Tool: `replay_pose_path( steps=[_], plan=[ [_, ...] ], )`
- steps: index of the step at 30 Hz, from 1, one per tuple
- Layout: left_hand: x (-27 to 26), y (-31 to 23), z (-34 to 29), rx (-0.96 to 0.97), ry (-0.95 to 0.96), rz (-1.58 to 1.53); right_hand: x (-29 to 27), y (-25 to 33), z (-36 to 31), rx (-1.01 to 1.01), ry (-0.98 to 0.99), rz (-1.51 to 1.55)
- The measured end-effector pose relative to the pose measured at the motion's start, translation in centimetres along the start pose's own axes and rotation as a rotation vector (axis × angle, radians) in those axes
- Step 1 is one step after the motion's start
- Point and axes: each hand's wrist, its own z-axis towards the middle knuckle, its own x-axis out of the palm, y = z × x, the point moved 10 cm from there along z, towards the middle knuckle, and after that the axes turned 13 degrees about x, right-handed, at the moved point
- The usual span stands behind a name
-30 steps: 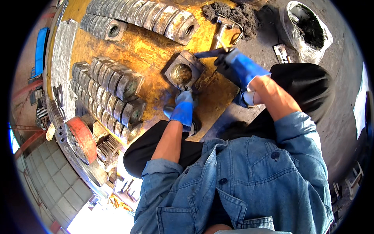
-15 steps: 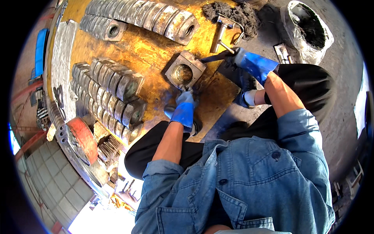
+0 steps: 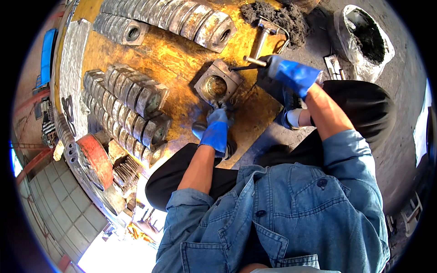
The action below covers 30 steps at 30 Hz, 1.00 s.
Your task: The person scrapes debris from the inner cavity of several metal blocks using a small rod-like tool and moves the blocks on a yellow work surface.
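A square metal block (image 3: 230, 77) with a large round bore lies on the yellow worktop (image 3: 182, 54). My left hand (image 3: 216, 120), in a blue glove, is closed at the block's near corner, its fingertips partly hidden. In my blue-gloved right hand (image 3: 289, 73) is a T-handled tool (image 3: 251, 61) with a pale metal crossbar and a dark shaft. The shaft's end meets the block's right upper side. How the fingers wrap the tool is partly hidden by the glove.
Rows of similar metal blocks (image 3: 136, 93) stand at left, with more rows (image 3: 182, 20) at the far side. Beyond the tool lie a metal clamp-like piece (image 3: 261, 41) and dark shavings (image 3: 296, 22). A white sack (image 3: 384, 48) stands far right; a red wheel-like part (image 3: 96, 159) sits left.
My right hand has shifted slightly left and down, and the tool's crossbar has swung to a flatter angle further left. My left hand and the block stay nearly in place.
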Motion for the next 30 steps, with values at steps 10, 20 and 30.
replay_pose_path(
  steps=[10,20,30],
  plan=[
    [2.4,2.7,-0.6,-0.171,-0.004,-0.434,0.6,1.9,0.6,0.283,-0.226,0.003],
    [-0.8,-1.5,-0.2,0.114,0.013,-0.13,-0.7,-2.2,5.5,0.314,-0.391,0.018],
    [-0.1,-1.3,0.0,0.071,0.105,-0.107,0.5,2.6,4.7,-0.023,-0.241,-0.104]
  ],
)
